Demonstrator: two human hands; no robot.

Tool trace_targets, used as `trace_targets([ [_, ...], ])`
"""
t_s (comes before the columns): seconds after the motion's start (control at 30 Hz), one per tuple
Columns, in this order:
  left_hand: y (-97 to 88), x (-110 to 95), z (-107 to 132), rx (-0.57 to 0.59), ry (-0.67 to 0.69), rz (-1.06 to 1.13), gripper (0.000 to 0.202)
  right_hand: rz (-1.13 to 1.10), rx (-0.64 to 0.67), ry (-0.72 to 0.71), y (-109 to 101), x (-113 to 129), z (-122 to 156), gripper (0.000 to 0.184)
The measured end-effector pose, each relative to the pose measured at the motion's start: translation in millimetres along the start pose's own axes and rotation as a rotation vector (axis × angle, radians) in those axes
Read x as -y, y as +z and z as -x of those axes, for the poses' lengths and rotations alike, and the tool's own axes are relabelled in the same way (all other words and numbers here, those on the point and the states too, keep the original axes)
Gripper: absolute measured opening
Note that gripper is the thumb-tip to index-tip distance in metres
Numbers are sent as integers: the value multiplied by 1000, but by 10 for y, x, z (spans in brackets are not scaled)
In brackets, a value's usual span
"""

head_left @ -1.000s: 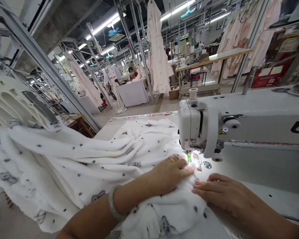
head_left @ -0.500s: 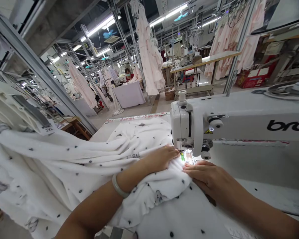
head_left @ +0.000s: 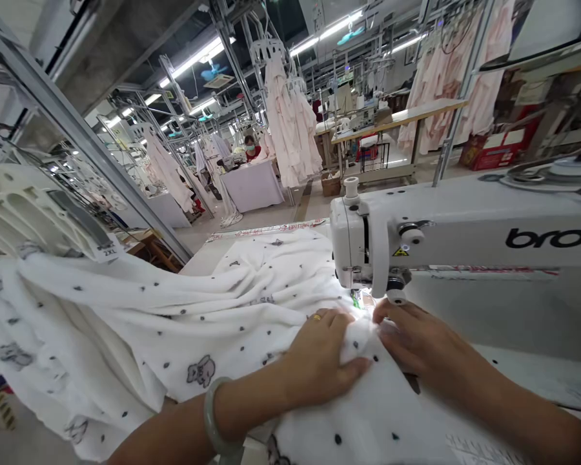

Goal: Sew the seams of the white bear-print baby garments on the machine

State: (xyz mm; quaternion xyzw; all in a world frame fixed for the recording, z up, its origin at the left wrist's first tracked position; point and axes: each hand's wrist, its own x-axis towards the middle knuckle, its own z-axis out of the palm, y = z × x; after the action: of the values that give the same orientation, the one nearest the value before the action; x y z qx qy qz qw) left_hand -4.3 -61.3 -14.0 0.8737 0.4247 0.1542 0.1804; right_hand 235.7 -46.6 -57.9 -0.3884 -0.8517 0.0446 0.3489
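Observation:
White fleecy fabric (head_left: 281, 310) with dark dots and grey animal prints runs across the table, under the head of a white sewing machine (head_left: 387, 239). My left hand (head_left: 322, 355) lies on the fabric just in front of the needle area, fingers flat and thumb spread out. Beside the lit presser foot (head_left: 361, 299), my right hand (head_left: 414, 336) has its fingers bent and closed on the fabric's right edge. The needle tip is lost in the glare.
At left, the fabric hangs from a pale overhead clamp hanger (head_left: 43, 216) with a 2XL tag (head_left: 109, 250). A metal post (head_left: 91, 148) slants behind it. Pink garments (head_left: 290, 123) hang further back, and a person (head_left: 252, 148) sits behind a cloth-covered table (head_left: 254, 186).
My left hand has drawn back toward me and spread its thumb. My right hand's fingers have gone from stretched to bent at the edge. The bunched ruffle in front has been spread flatter.

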Motion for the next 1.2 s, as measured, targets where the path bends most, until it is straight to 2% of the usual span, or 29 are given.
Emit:
trace_targets([
  [0.1,108,208,-33,-36,112,-8,28,11,28,-77,-13,35,-32,14],
  [0.17,67,376,-113,-29,210,51,28,27,42,-152,2,59,-56,19],
  [0.3,-151,601,-272,65,368,211,40,99,71,-325,63,63,-112,29],
  [0.37,-260,592,-317,99,313,261,43,144,85,-433,89,40,-137,32],
  [0.5,-347,369,-332,92,48,159,38,180,105,-555,68,-18,-139,30],
  [0.57,-294,255,-314,24,16,77,33,172,116,-547,17,-35,-117,26],
  [0.63,-195,193,-286,-80,63,26,29,130,162,-492,-46,-39,-93,22],
  [0.7,-90,181,-251,-164,119,-13,26,53,247,-410,-102,-35,-77,21],
  [0.77,-15,196,-216,-197,155,-68,19,-22,325,-339,-140,-32,-70,23],
  [0.97,35,215,-150,-94,281,-311,20,-108,400,-268,-163,-51,-56,23],
  [1.1,58,200,-131,-40,323,-379,11,-101,359,-280,-178,-29,-52,28],
  [1.2,91,186,-122,-58,300,-338,8,-91,319,-287,-192,-1,-60,32],
])
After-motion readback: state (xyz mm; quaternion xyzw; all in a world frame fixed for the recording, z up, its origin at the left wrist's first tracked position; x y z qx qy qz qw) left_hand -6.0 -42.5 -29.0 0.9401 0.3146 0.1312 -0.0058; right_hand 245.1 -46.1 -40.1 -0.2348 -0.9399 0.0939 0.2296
